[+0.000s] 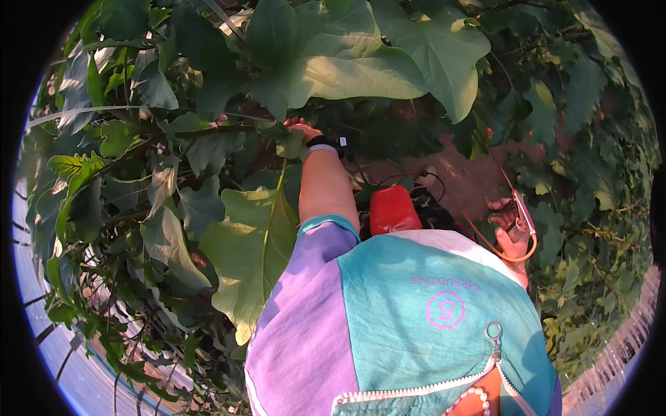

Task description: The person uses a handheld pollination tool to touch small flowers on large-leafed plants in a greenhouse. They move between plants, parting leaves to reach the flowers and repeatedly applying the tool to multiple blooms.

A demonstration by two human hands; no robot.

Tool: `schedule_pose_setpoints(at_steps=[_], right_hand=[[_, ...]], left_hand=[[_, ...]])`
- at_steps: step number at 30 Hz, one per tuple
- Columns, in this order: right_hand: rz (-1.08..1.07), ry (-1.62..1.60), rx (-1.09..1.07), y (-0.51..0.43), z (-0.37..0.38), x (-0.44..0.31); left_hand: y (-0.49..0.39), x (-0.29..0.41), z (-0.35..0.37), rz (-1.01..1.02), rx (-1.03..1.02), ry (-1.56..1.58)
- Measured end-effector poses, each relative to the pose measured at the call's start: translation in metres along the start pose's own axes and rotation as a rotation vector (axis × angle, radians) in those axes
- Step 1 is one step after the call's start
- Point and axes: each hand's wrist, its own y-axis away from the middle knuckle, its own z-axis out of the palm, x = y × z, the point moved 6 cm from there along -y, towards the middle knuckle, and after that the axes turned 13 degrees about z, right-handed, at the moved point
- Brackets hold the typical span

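My left hand (300, 126) reaches forward among broad eggplant leaves, at a plant stem. A green leaf partly covers it, so its grip cannot be told. A dark band is around the wrist. At the right, my right hand (510, 234) has its fingers curled at a slim hand sprayer (524, 213) with a metal lever. The sprayer's thin tube points up and forward to a small red tip (488, 133), and an orange hose (525, 254) loops from its lower end. A red container (394, 208) sits in front of my body, between my arms.
Large eggplant leaves (354, 67) hang across the front, with another big leaf (250, 239) beside my left arm. A small purple flower (219, 120) shows at the left. Bare reddish soil (452, 169) lies between the plants. More foliage (583, 301) stands close at the right.
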Motion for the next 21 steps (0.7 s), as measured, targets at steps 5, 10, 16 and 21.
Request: schedule_pose_setpoints(at_steps=[5, 10, 16, 21], right_hand=[[-0.002, -0.038, 0.017, 0.002, -0.003, 0.006], [0.002, -0.051, 0.031, 0.002, -0.005, 0.011], [0.014, -0.088, 0.037, 0.001, -0.005, 0.017], [0.01, -0.109, 0.036, 0.004, -0.004, 0.024]], left_hand=[[0.041, 0.015, -0.039, 0.222, -1.033, -1.373], [0.108, 0.046, 0.011, 0.348, -1.509, -1.567], [0.098, 0.168, 0.121, 1.079, -0.663, -0.946], [0.072, 0.184, 0.143, 1.034, -0.622, -1.063]])
